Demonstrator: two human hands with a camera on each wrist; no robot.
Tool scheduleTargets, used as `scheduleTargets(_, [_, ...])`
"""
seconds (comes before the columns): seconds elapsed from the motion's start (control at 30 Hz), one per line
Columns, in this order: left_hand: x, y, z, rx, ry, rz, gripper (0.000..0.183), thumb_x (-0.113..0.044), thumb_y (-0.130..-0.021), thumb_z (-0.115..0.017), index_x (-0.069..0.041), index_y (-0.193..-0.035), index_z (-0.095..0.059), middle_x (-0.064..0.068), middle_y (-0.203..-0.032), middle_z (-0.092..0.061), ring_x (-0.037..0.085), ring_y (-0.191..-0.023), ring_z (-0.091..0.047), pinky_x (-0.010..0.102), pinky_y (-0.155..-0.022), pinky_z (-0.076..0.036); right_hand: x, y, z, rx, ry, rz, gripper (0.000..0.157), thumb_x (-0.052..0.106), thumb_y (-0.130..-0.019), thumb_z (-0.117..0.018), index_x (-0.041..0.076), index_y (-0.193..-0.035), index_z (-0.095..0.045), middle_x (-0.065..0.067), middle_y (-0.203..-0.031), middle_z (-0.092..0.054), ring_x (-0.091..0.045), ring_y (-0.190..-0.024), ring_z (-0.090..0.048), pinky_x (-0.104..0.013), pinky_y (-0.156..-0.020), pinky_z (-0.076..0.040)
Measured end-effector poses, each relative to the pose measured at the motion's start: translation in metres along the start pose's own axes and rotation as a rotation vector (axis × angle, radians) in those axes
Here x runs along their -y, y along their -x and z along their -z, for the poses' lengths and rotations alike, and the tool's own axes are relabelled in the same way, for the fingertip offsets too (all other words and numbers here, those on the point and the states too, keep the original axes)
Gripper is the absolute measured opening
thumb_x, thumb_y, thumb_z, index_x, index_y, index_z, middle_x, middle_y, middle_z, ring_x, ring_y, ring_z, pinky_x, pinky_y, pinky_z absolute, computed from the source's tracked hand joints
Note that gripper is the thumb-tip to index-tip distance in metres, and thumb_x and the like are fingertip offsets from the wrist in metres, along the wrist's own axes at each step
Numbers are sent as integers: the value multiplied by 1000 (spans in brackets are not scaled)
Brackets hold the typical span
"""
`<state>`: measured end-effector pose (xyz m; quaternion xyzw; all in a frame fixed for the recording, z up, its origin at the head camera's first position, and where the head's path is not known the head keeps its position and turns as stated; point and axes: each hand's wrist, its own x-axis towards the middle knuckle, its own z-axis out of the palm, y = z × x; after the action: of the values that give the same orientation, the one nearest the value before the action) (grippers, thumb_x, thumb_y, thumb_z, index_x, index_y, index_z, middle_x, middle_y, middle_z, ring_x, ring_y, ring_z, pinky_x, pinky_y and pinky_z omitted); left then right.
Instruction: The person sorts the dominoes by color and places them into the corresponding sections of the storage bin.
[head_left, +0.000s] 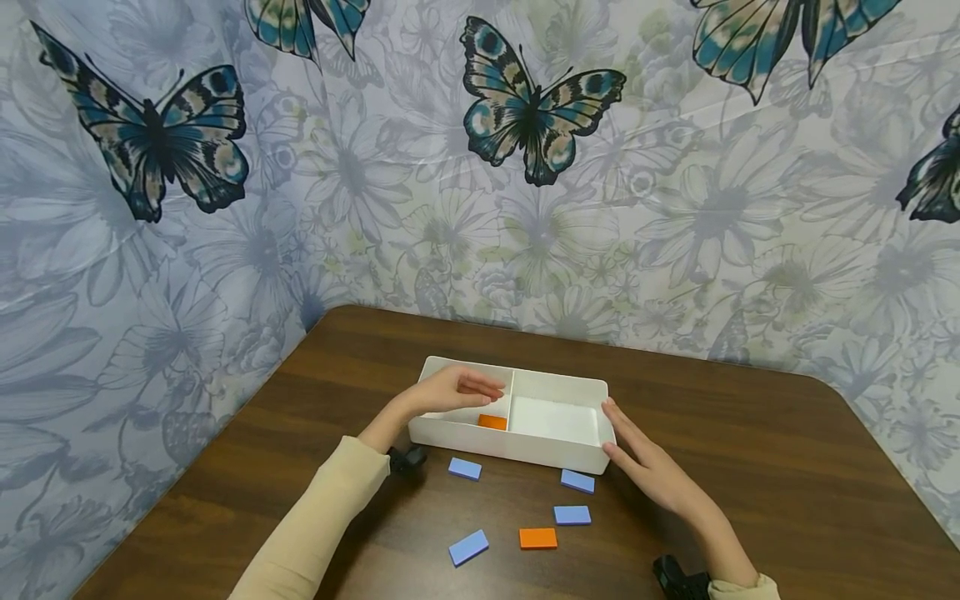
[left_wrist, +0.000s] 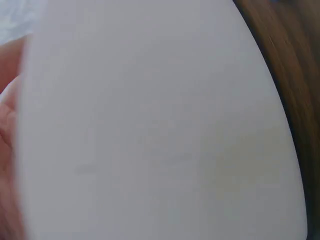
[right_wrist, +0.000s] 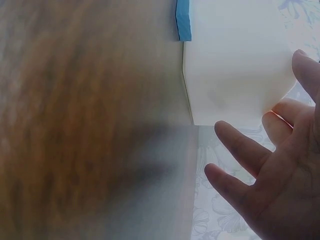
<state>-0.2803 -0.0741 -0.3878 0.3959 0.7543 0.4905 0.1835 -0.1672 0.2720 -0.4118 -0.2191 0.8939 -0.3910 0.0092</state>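
A white two-compartment box (head_left: 555, 417) stands on the table; its outer wall (left_wrist: 160, 110) fills most of the left wrist view. My left hand (head_left: 453, 389) hovers over the left compartment with relaxed fingers, and no object shows in them. An orange tile (head_left: 492, 422) lies in that compartment, below the fingertips. At the box's right end, my right hand (head_left: 651, 467) touches the corner with extended fingers. In the right wrist view, the fingers (right_wrist: 242, 147) spread beside the white end wall. Several blue tiles (head_left: 577, 481) and another orange tile (head_left: 537, 538) lie in front of the box.
The brown wooden table (head_left: 300, 467) runs back to a wall covering (head_left: 420, 208) printed with butterflies and flowers. Dark wrist cameras sit on both wrists, the left one (head_left: 407, 459) close to the box's front left corner.
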Motion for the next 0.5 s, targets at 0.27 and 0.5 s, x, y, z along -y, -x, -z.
scheduleTargets(0.27, [-28,15,-26,27,-14,-125,32,-2,-91,-60,8,-121,-58,17,-113,-63,18,-101,-62,30,-84,-49,0,0,1,-1,4,2,61,27,-100,-46,12,-151,-15,-6,-154,-7,-36,-137,-11,-58,-102,-19])
scheduleTargets(0.5, [-35,30,-68,152,124,-133,34,2,-90,-60,9,-123,-56,20,-118,-59,31,-108,-58,30,-87,-47,1,0,1,2,-17,9,62,26,-100,-46,8,-151,-15,-10,-154,-7,-39,-137,-10,-62,-101,-17])
